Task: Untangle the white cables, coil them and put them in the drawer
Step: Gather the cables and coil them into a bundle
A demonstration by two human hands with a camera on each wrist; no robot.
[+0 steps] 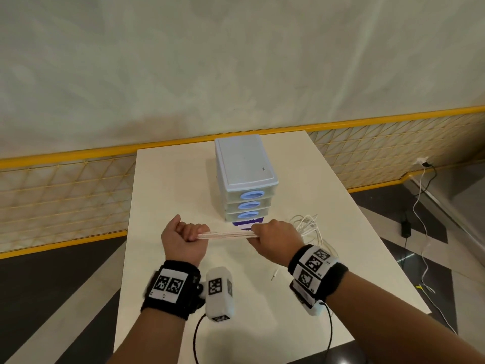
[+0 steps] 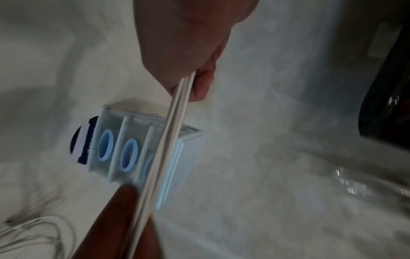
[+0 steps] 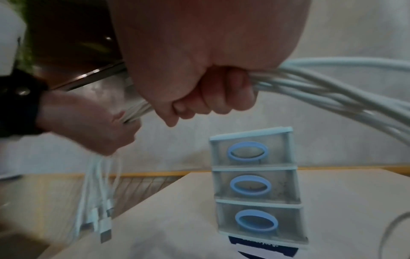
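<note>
Both my hands hold one bundle of several white cables [image 1: 225, 235], stretched taut between them above the table. My left hand [image 1: 181, 239] grips one end in a fist; the plug ends [image 3: 104, 226] dangle below it in the right wrist view. My right hand [image 1: 273, 239] grips the bundle further along, and the loose loops [image 1: 307, 225] trail off to its right onto the table. The small drawer unit [image 1: 245, 179] with three blue-handled drawers, all closed, stands just behind the hands. In the left wrist view the cables [image 2: 168, 145] cross in front of the drawers [image 2: 133, 145].
The white table [image 1: 162, 185] is narrow, with its edges close on both sides. A purple and white card [image 1: 248, 223] lies under the drawer unit's front. A thin plug tip [image 1: 274, 274] lies on the table near my right wrist. Yellow mesh fencing [image 1: 65, 190] runs behind.
</note>
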